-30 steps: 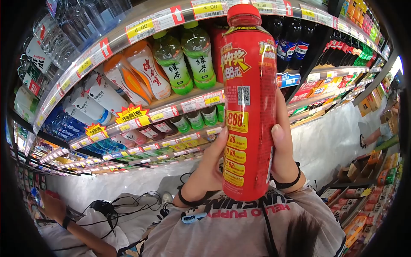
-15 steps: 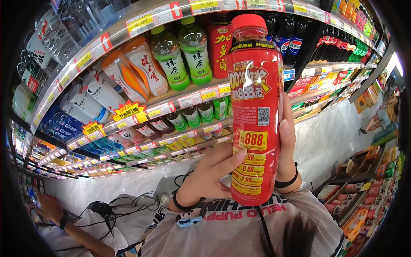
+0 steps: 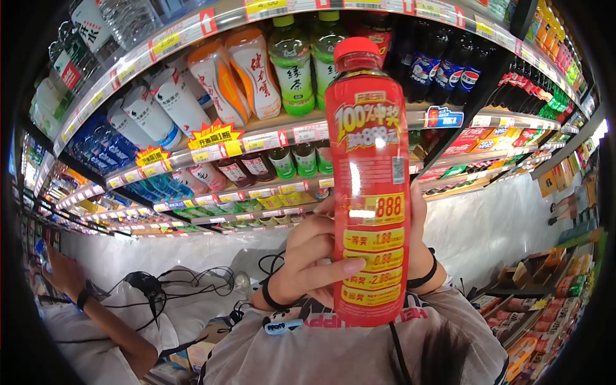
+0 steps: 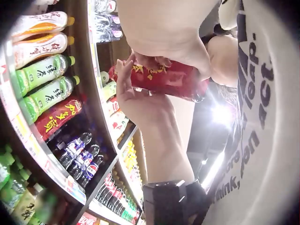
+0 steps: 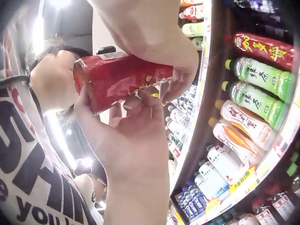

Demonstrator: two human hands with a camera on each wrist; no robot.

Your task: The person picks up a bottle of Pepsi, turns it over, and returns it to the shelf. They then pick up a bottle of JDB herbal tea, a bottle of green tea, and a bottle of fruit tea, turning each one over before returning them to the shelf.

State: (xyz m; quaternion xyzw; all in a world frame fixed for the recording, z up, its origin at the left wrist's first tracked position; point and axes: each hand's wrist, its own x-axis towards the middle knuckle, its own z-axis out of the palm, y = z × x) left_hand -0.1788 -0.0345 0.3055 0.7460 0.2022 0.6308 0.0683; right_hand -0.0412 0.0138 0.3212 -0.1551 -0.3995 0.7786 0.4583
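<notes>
Both hands hold a red drink bottle [image 3: 371, 186] upright in front of the chest in the head view. It has a red cap [image 3: 357, 46], and its label carries yellow prize boxes and a QR code near the right edge. My left hand [image 3: 311, 256] grips the lower left side, one fingertip lying across the front of the label. From the right side and behind, my right hand [image 3: 420, 240] grips it, mostly hidden by the bottle. The wrist views show the bottle [image 4: 164, 79] from below, fingers of both hands around it.
Store shelves [image 3: 269, 138] with price tags rise ahead, holding green tea bottles [image 3: 292, 67], orange-and-white bottles [image 3: 253, 70] and cola bottles [image 3: 423, 67]. Another person's arm [image 3: 106, 308] and black cables [image 3: 151, 282] are at lower left. More packaged goods [image 3: 545, 314] stand at lower right.
The bottle has turned so its QR code moved from the middle to the right edge and the prize boxes face the camera. My left fingers have shifted from its side onto its front.
</notes>
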